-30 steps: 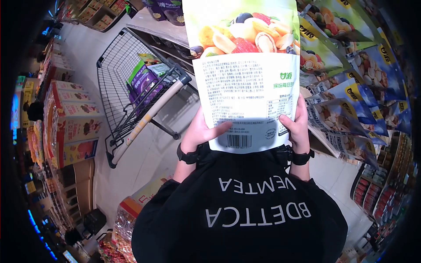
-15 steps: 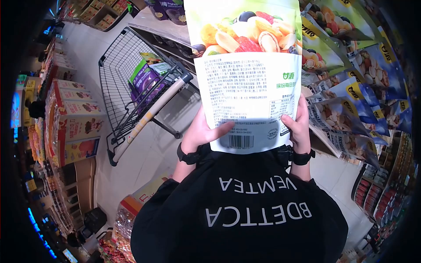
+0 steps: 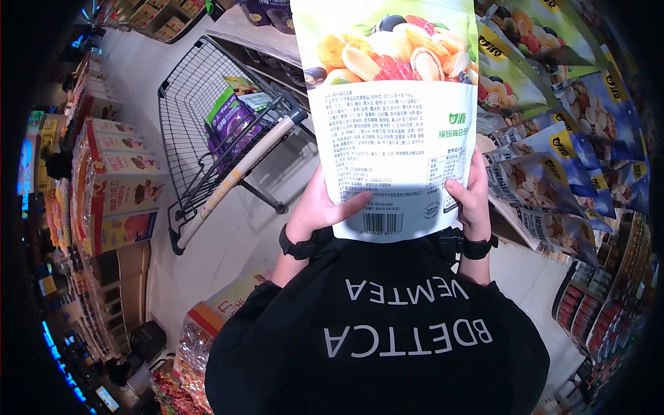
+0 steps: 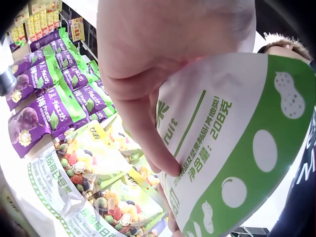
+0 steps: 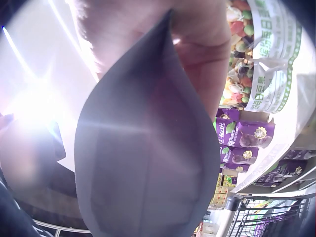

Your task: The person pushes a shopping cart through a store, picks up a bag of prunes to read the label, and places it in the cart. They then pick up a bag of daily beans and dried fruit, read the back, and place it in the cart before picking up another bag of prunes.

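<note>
In the head view both hands hold a stand-up snack bag [image 3: 387,149] in front of the chest. Its back panel, with printed text, a barcode and a picture of nuts and fruit, faces up at the person. The left hand [image 3: 318,207] grips the lower left edge, thumb lying across the back panel. At the opposite edge the right hand [image 3: 474,199] grips with its thumb on the panel; its other fingers are mostly hidden behind. The left wrist view shows fingers [image 4: 148,128] spread over the white and green front. From the right wrist, the bag's grey bottom [image 5: 143,148] bulges toward the camera.
A shopping cart [image 3: 238,183] with purple-green bags [image 3: 232,128] inside stands on the left. Hanging snack bags [image 3: 574,117] crowd the right side. Purple prune bags [image 4: 49,113] lie displayed beyond the left hand. Stacked boxes [image 3: 124,187] line the far left.
The bag and both hands stay almost still, the bag shifting very slightly right in the head view. The cart appears a little farther right and higher.
</note>
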A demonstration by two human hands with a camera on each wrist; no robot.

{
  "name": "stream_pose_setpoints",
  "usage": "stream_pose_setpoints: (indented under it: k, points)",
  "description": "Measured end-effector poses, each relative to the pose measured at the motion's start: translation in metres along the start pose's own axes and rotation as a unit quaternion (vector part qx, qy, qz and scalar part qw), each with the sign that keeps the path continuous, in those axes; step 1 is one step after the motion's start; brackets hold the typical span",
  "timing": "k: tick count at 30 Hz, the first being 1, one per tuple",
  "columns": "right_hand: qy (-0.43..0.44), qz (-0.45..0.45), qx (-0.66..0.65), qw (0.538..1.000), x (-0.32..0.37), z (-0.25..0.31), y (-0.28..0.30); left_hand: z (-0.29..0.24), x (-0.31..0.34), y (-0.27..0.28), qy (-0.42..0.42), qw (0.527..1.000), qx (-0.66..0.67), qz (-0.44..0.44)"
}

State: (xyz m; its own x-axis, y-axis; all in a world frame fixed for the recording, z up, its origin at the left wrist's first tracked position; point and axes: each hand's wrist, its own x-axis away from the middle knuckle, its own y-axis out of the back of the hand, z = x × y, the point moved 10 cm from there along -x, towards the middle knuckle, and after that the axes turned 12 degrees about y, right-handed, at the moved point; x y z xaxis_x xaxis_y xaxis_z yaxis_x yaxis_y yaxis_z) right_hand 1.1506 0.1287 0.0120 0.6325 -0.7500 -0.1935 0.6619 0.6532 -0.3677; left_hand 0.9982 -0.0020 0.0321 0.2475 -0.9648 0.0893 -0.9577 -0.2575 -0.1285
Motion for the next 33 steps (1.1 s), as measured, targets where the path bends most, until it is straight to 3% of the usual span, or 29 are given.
stream_pose_setpoints:
  k: [7, 9, 13, 33]
  points:
    - [0.000, -0.006, -0.004, 1.000, 0.003, 0.000, 0.000, 0.009, 0.005, 0.003, -0.004, 1.000, 0.004, -0.008]
    - [0.002, -0.009, -0.006, 1.000, 0.004, 0.000, 0.000, 0.016, 0.005, 0.009, 0.022, 0.988, 0.154, -0.018]
    - [0.004, -0.010, -0.007, 1.000, 0.006, 0.001, -0.001, 0.013, 0.006, 0.006, 0.020, 0.993, 0.114, -0.025]
    - [0.008, -0.030, -0.007, 0.999, 0.009, 0.002, 0.000, 0.026, 0.002, 0.009, -0.007, 0.969, 0.245, -0.020]
